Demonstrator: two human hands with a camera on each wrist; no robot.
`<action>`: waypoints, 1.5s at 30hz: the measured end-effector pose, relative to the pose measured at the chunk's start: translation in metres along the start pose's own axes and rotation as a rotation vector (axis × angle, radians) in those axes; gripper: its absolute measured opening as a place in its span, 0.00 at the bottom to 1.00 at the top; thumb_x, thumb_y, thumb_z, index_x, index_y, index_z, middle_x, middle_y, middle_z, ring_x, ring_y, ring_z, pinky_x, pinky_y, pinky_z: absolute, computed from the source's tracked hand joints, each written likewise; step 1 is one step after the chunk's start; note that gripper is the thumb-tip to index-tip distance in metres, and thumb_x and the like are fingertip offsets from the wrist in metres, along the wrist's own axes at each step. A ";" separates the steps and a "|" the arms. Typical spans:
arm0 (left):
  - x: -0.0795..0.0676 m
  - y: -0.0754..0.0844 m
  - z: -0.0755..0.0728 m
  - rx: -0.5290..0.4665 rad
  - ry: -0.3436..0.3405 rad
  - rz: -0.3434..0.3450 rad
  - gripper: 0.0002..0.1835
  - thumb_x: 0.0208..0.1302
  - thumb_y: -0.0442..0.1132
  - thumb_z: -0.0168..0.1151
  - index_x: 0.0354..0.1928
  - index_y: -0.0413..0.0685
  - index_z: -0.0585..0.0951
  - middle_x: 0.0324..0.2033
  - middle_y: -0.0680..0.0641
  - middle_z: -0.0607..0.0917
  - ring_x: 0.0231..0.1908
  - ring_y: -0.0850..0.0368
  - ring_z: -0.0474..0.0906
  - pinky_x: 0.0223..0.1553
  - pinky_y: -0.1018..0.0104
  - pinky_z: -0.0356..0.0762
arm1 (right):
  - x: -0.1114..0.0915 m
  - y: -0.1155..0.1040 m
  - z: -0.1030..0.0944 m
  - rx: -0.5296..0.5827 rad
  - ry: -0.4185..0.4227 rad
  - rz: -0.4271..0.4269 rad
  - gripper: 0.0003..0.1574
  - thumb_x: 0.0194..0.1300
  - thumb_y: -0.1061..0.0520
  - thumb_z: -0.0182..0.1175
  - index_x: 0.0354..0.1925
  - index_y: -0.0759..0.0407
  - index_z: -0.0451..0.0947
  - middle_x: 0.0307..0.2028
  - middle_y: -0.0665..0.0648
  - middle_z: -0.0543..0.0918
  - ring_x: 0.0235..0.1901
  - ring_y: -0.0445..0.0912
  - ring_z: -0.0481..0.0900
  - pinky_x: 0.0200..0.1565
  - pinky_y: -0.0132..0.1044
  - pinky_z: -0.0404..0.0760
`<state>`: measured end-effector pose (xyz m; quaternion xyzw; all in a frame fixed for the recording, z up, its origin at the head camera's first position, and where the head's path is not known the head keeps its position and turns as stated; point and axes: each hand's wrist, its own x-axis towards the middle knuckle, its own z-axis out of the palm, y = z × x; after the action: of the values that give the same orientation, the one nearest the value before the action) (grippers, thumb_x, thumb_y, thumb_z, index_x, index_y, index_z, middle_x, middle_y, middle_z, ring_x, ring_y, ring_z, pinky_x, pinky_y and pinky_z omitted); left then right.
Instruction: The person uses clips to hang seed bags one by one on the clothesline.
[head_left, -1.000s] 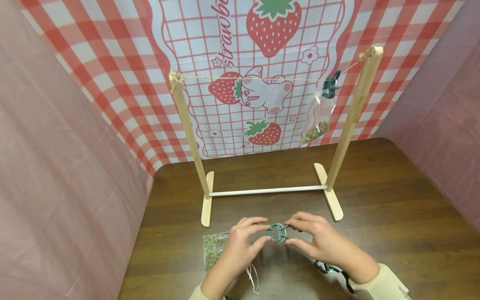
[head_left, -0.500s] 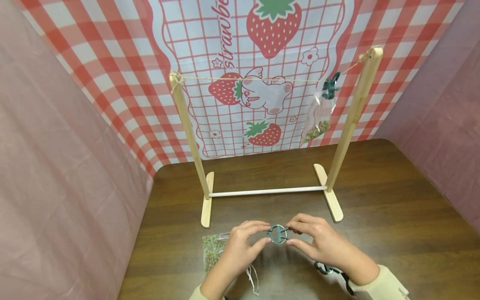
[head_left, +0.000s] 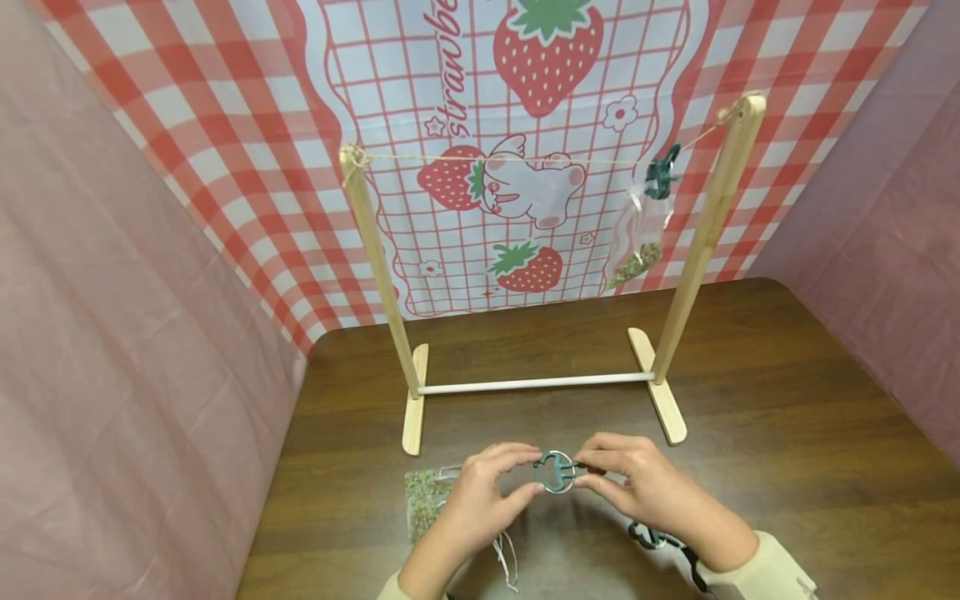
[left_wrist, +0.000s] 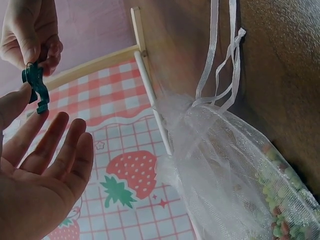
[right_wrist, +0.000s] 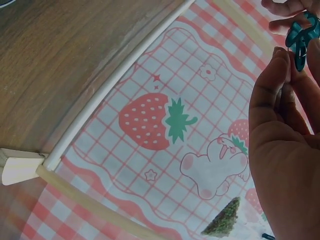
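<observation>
Both hands meet over the table's front middle around a green spring clip (head_left: 558, 472) with a metal ring. The right hand (head_left: 637, 479) pinches its two handles between thumb and fingers. At the clip's other end, the left hand (head_left: 487, 492) has its thumb and index fingertip on the jaw tips, which stand apart. In the left wrist view, the clip (left_wrist: 36, 85) spans between the thumb and index finger while the other fingers are spread. Below the left hand lies a sheer white drawstring bag (left_wrist: 225, 150) with small green and reddish pieces.
A wooden stand (head_left: 369, 250) with a string (head_left: 487, 158) rises behind the hands. Near its right post, a clip (head_left: 662, 173) hangs a clear bag (head_left: 637, 242) of green bits. Another clip (head_left: 649, 536) lies under the right forearm on the brown table (head_left: 787, 433).
The right thumb and fingers have squeezed the clip's handles closer together, and its jaws have spread wider. The left hand has barely moved.
</observation>
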<state>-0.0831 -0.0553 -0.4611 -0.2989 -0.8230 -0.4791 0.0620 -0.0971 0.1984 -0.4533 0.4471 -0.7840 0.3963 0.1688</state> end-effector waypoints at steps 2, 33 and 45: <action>0.000 0.000 -0.001 -0.002 -0.004 0.001 0.19 0.56 0.31 0.77 0.51 0.41 0.86 0.51 0.46 0.86 0.56 0.54 0.80 0.60 0.60 0.75 | 0.000 0.001 0.000 0.004 0.008 -0.015 0.08 0.63 0.58 0.72 0.41 0.58 0.87 0.37 0.48 0.84 0.32 0.35 0.80 0.32 0.26 0.80; -0.024 -0.061 -0.054 0.426 -0.208 -0.313 0.16 0.54 0.36 0.77 0.43 0.37 0.87 0.40 0.42 0.88 0.41 0.44 0.82 0.47 0.43 0.77 | -0.006 0.004 -0.004 -0.011 0.020 0.006 0.07 0.63 0.60 0.73 0.41 0.55 0.86 0.37 0.44 0.82 0.32 0.39 0.81 0.35 0.27 0.81; -0.025 -0.067 -0.050 0.440 -0.202 -0.289 0.06 0.54 0.32 0.75 0.28 0.48 0.86 0.26 0.55 0.85 0.32 0.53 0.77 0.37 0.51 0.76 | -0.008 0.005 -0.004 -0.006 0.022 0.004 0.11 0.59 0.63 0.74 0.42 0.54 0.86 0.38 0.43 0.81 0.33 0.36 0.80 0.33 0.27 0.80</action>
<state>-0.1089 -0.1321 -0.4944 -0.2040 -0.9433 -0.2605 -0.0257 -0.0969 0.2071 -0.4582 0.4404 -0.7842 0.3991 0.1781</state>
